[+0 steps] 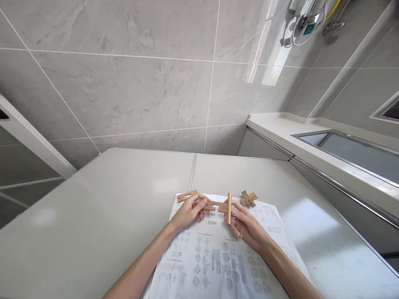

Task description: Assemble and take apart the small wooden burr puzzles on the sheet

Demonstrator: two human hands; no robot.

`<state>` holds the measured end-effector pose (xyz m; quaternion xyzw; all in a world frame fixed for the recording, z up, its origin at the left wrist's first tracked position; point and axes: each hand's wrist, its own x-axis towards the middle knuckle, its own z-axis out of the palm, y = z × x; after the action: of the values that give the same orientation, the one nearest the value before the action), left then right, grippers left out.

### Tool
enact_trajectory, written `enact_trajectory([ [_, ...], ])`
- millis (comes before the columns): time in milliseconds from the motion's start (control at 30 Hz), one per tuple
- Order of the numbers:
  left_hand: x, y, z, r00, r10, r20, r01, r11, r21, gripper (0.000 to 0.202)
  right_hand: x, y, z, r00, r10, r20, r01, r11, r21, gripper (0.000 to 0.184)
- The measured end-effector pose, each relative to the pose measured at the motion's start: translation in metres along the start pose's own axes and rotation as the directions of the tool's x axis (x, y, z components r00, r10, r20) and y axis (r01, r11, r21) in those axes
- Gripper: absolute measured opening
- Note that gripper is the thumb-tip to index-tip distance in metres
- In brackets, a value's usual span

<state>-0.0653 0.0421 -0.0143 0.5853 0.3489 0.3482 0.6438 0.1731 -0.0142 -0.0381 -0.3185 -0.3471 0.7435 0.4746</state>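
Note:
My left hand [189, 211] is closed, with thumb and fingers pinching one end of a notched wooden puzzle piece [222, 207] that lies crosswise between both hands. My right hand [246, 224] is closed around a second wooden puzzle piece [229, 207], held upright at the notched piece's right end. The two pieces meet there; whether they interlock I cannot tell. Just behind my left hand lies a slotted wooden piece [183, 196]. Past my right hand sit several crossed wooden pieces [248, 199], one bearing a dark mark. Under both hands spreads a printed paper sheet [215, 245] with small diagrams.
A pale table [124, 199] with a seam across it carries everything. Grey tiled wall [140, 91] rises behind. To the right runs a white counter [274, 126] with a sink [358, 151], below a wall tap [307, 23] with hoses. A white frame [34, 137] slants at left.

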Motion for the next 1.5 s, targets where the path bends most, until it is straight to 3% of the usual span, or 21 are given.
enact_trajectory([
  [200, -0.001, -0.005, 0.002, 0.999, -0.021, 0.028, 0.021, 0.999, 0.026, 0.054, 0.001, 0.005, -0.001, 0.998, -0.038, -0.040, 0.037, 0.999, -0.028, 0.049],
  [400, -0.004, -0.001, 0.004, 0.999, -0.018, 0.030, 0.016, 0.999, 0.044, 0.055, -0.005, -0.004, 0.009, 0.997, -0.074, -0.009, 0.073, 0.991, -0.108, 0.052],
  [567, -0.012, 0.010, 0.014, 0.994, 0.013, 0.110, -0.019, 0.998, 0.056, 0.044, -0.013, -0.011, 0.013, 0.994, -0.081, 0.071, 0.091, 0.982, -0.164, 0.049],
  [700, -0.015, 0.014, 0.020, 0.984, -0.007, 0.177, -0.008, 0.997, 0.083, 0.046, -0.015, -0.010, 0.016, 0.990, -0.063, 0.129, 0.089, 0.975, -0.202, 0.045],
  [1033, -0.010, 0.010, 0.019, 0.991, 0.012, 0.131, -0.017, 0.999, 0.041, 0.048, -0.012, -0.011, 0.014, 0.984, -0.133, 0.114, 0.159, 0.953, -0.258, 0.039],
  [1300, -0.013, 0.011, 0.022, 0.990, -0.007, 0.138, -0.004, 0.997, 0.079, 0.049, -0.010, -0.009, 0.001, 0.990, -0.011, 0.140, 0.033, 0.987, -0.157, 0.052],
  [1500, -0.010, 0.007, 0.019, 0.998, 0.035, 0.058, -0.040, 0.995, 0.087, 0.050, -0.009, -0.012, -0.001, 0.990, -0.130, 0.053, 0.137, 0.978, -0.159, 0.035],
])
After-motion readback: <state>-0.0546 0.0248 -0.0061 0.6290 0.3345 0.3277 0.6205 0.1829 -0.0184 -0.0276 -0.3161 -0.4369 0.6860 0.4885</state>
